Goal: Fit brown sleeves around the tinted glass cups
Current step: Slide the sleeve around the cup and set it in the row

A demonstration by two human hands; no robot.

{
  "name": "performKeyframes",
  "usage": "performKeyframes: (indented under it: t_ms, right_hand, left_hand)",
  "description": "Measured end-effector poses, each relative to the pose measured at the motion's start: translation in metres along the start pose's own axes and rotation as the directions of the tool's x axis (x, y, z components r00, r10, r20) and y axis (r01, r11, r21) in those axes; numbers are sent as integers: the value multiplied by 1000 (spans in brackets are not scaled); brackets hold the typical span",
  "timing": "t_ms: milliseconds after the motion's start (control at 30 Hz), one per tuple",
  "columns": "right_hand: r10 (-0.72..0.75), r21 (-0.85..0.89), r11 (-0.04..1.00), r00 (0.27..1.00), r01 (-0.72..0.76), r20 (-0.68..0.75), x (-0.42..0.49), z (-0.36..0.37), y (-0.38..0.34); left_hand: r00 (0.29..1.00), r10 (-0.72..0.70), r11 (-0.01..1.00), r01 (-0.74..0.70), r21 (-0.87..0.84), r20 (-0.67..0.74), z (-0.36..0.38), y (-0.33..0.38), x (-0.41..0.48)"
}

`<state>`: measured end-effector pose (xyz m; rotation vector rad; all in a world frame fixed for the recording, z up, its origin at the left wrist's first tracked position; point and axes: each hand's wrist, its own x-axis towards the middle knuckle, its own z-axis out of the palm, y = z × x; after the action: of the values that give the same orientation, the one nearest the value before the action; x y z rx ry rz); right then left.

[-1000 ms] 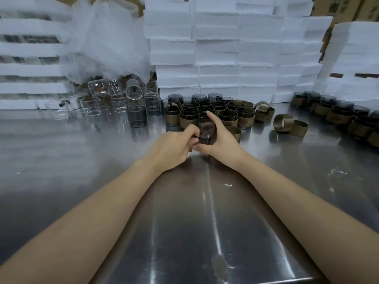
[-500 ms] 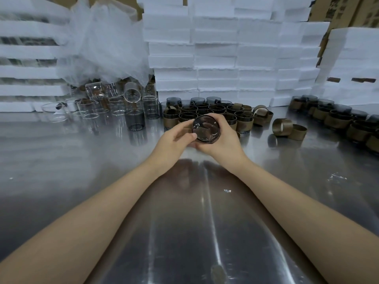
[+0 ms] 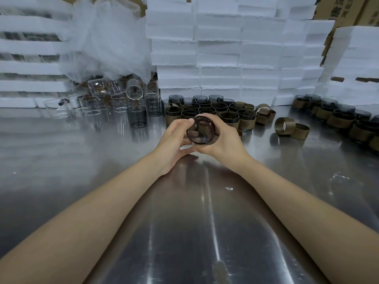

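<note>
I hold one tinted glass cup (image 3: 201,131) above the steel table (image 3: 184,222), tipped so its round end faces me. My left hand (image 3: 174,138) grips its left side, thumb on the rim. My right hand (image 3: 225,140) wraps around its right side. A brown sleeve shows through the glass, around the cup under my fingers. Behind the cup stands a cluster of sleeved tinted cups (image 3: 225,113). Two loose brown sleeves (image 3: 291,128) lie to the right.
Clear and tinted glasses without sleeves (image 3: 123,105) crowd the back left, under a plastic sheet (image 3: 106,37). More sleeved cups (image 3: 338,117) run along the right. White foam blocks (image 3: 225,58) are stacked along the back.
The cup has come up off the table and tipped toward me; both hands have turned it so its round end now faces the camera.
</note>
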<state>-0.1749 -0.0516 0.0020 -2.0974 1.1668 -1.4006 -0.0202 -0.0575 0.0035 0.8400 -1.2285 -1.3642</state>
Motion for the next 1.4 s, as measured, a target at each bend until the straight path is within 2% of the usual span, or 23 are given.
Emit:
performKeyframes:
  t_ms: [167, 533, 667, 800, 967, 1167, 1400]
  right_hand:
    - [-52, -21, 998, 998, 52, 32, -1, -4, -7]
    - [-148, -114, 979, 975, 168, 167, -3, -1, -3]
    - [-148, -127, 977, 973, 172, 175, -3, -1, -2]
    - [-114, -116, 984, 977, 136, 179, -3, -1, -2]
    - [4, -17, 1000, 991, -2, 131, -3, 0, -2]
    - [120, 180, 974, 985, -140, 122, 1, -5, 3]
    - [193, 318, 920, 970, -230, 145, -1, -10, 10]
  left_hand:
    - [1000, 15, 1000, -15, 3, -13, 1, 0, -2]
    - [997, -54, 999, 54, -9, -46, 4, 0, -1]
    - [999, -51, 995, 53, 80, -19, 2, -2, -1]
    - [1000, -11, 976, 15, 215, -21, 4, -3, -2]
    - [999, 29, 953, -35, 303, 24, 3, -6, -2]
    - [998, 25, 978, -36, 205, 59, 1, -8, -2]
    - [991, 2, 994, -16, 107, 131, -4, -5, -2]
